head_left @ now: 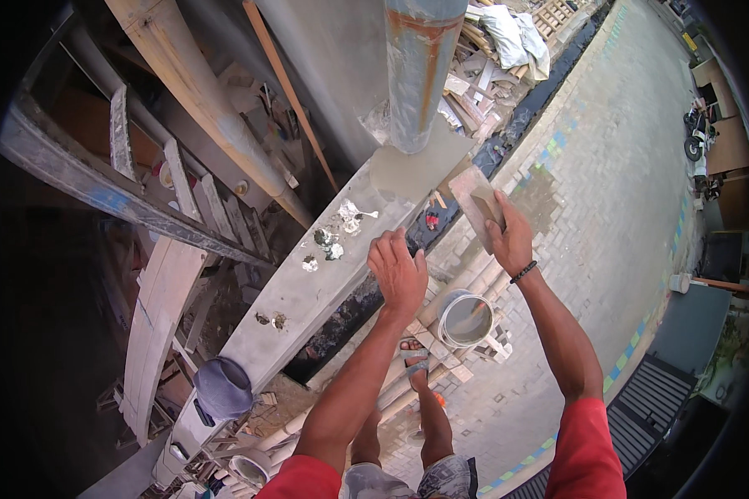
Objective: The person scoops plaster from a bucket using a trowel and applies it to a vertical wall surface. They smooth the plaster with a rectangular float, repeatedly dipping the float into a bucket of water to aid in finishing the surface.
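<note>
In my right hand (513, 236) is a flat rectangular plastering float (477, 198), its fingers and thumb wrapped around the near end. The float is raised beyond the right side of a grey concrete ledge (308, 291). My left hand (398, 270) is at the ledge's right edge, fingers bent and thumb apart, with nothing visible in it; whether the fingertips press on the ledge is hard to see. White and dark splotches (329, 245) mark the ledge top. At its far end, smooth wet-looking grey mortar (399, 170) surrounds the foot of a round, rust-stained column (425, 66).
Below my hands, a bucket (443, 326) of grey contents stands beside bamboo poles (429, 313). A cap (223, 388) lies on the near ledge. A dark ditch (329, 333) runs alongside. Timber and a bamboo pole (212, 112) crowd the left; debris (483, 91) lies beyond; paving (591, 241) is right.
</note>
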